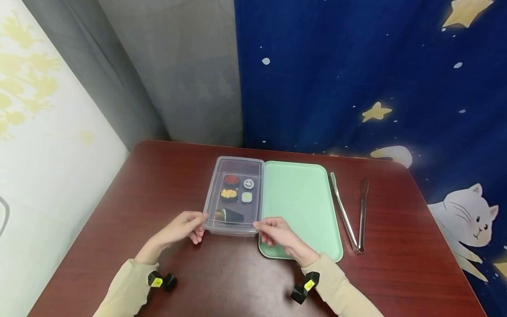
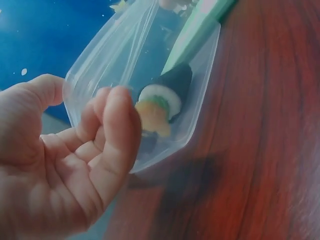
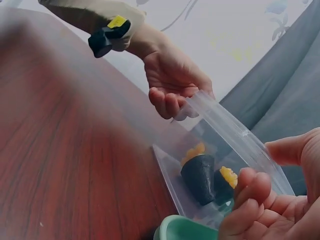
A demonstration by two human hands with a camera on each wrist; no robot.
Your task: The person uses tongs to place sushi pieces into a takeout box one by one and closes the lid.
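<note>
A clear plastic container [image 1: 229,232] with a clear lid [image 1: 241,165] over it stands mid-table. Through the lid show several sushi pieces: a red-topped one [image 1: 231,180], a yellow-topped one [image 1: 229,194], two small rolls [image 1: 247,197] and a dark cone-shaped hand roll [image 1: 233,215]. My left hand [image 1: 185,227] pinches the lid's rim at the near left corner, thumb on top and fingers curled below. At the near right corner my right hand [image 1: 280,234] pinches the rim likewise. In the left wrist view the hand roll [image 2: 165,100] lies close behind my fingers.
A light green tray [image 1: 299,207] lies right against the container, partly under my right hand. Metal tongs [image 1: 348,224] lie spread to the right of the tray. Behind the brown table [image 1: 158,176] hang grey and blue curtains; a white wall [image 1: 51,176] is at left.
</note>
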